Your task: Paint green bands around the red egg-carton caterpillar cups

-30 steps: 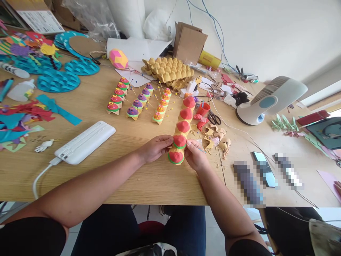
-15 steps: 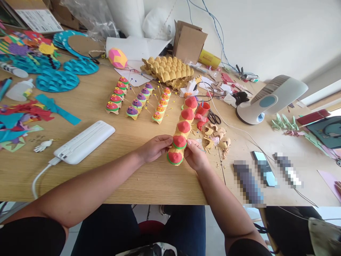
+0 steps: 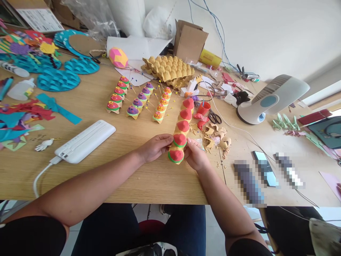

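Note:
Between my hands is a long egg-carton strip [image 3: 183,126], its row of bumps topped with red, with green edging on the two nearest me. My left hand [image 3: 157,146] pinches its left side near the second bump. Opposite, my right hand [image 3: 196,153] grips the right side at about the same height. The strip tilts away from me above the table. Beyond it on the left stand three finished-looking caterpillar strips: a red one [image 3: 116,97], a purple one [image 3: 139,102] and an orange one [image 3: 161,106], with ball-headed pins around them.
A white power bank [image 3: 85,142] with a cable lies left. Yellow egg trays [image 3: 169,69] sit at the back. Right of the strip are carton scraps [image 3: 217,137], black scissors [image 3: 214,116] and a red cup [image 3: 204,107]. Farther right stand a white fan [image 3: 271,99] and a phone [image 3: 264,169].
The strip's far end has swung slightly left and its near end has risen a little. Both hands keep their hold in nearly the same place.

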{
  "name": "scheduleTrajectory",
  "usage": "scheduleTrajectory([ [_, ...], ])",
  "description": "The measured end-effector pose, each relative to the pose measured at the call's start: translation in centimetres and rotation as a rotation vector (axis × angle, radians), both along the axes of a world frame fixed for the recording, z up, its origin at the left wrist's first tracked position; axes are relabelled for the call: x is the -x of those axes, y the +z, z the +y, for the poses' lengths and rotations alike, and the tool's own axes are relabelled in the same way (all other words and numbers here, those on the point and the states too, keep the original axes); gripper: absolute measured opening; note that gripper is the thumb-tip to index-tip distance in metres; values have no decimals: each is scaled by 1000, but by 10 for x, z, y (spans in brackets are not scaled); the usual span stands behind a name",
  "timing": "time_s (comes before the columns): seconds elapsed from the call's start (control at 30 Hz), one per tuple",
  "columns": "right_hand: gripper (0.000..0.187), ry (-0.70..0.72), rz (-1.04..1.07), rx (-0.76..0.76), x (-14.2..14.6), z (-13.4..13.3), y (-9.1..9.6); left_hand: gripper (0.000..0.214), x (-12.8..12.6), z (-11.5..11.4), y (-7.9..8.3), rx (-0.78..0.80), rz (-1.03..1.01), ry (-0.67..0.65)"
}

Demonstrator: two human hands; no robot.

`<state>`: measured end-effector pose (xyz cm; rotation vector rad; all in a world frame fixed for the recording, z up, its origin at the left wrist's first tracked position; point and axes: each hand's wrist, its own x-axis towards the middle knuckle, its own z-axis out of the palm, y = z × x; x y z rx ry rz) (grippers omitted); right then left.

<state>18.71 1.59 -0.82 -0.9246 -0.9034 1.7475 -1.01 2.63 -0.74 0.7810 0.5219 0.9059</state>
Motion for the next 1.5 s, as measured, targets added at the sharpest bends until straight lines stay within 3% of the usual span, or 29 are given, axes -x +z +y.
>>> scheduleTrajectory([
  [0.23,38,-9,55,48,2,-1,2,38,-3,1,-2,51,-87,18],
  [0.43,40,-51,-110,-20,0,1,1,36,-2,-1,4,110,-123,-44],
  [0.57,36,-218,-291,-165,-5,3,12,38,-1,-1,8,110,-126,-30],
  [0.67,18,-330,-249,-260,-9,1,23,39,-1,0,8,117,-124,-15],
  [0.8,17,-197,-112,-335,-11,-3,27,42,-1,1,6,125,-137,-25],
  [0.97,25,-13,-118,-427,-13,-7,17,44,1,0,6,105,-132,-74],
  [1.27,23,60,-172,-526,-18,-15,26,37,6,-1,2,83,-145,-214],
  [1.5,30,-52,-145,-471,-20,-14,31,35,5,1,-2,75,-120,-188],
])
